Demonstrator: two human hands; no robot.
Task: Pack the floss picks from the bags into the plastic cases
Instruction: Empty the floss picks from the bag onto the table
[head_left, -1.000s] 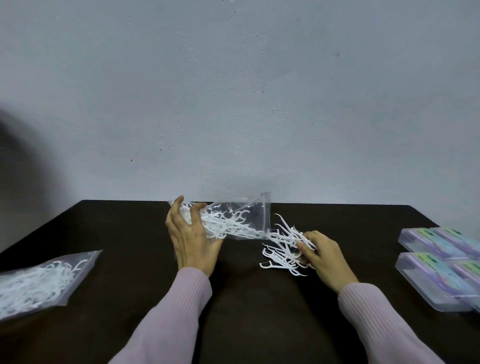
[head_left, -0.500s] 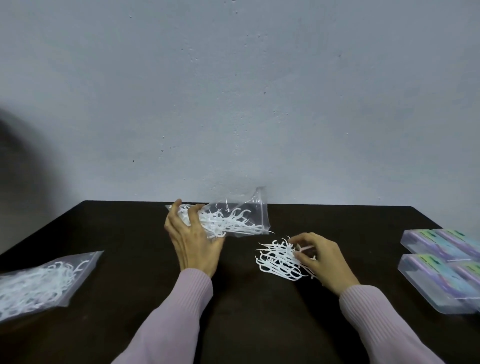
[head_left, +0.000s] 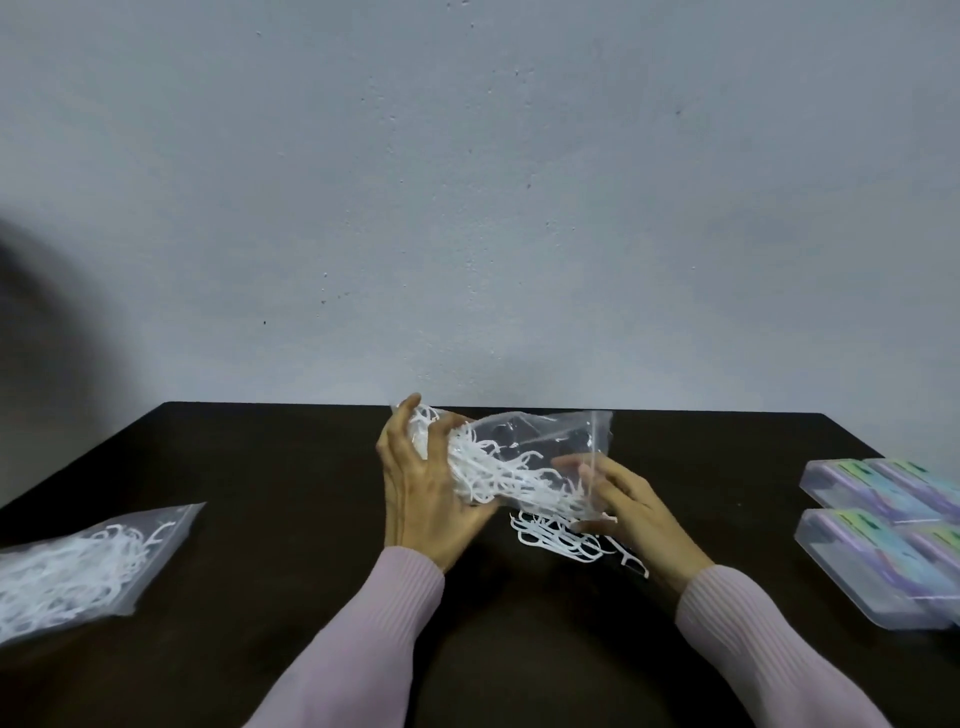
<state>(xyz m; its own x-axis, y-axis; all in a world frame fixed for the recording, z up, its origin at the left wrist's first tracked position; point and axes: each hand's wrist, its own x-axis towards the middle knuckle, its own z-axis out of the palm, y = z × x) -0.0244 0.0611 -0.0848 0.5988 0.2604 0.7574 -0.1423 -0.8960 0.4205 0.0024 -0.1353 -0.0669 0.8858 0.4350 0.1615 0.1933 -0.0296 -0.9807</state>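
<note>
Bag (head_left: 524, 457) of picks between both hands' fingers (head_left: 441, 441)

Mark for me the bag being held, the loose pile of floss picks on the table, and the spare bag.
held bag (head_left: 540, 441), head view, clear upper panel.
loose floss picks (head_left: 550, 540), head view, middle of the pile.
spare bag (head_left: 93, 566), head view, its filled middle.

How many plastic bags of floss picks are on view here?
2. One bag is held up between both hands at the table's middle; the other bag lies at the table's left edge, partly cut off.
</note>
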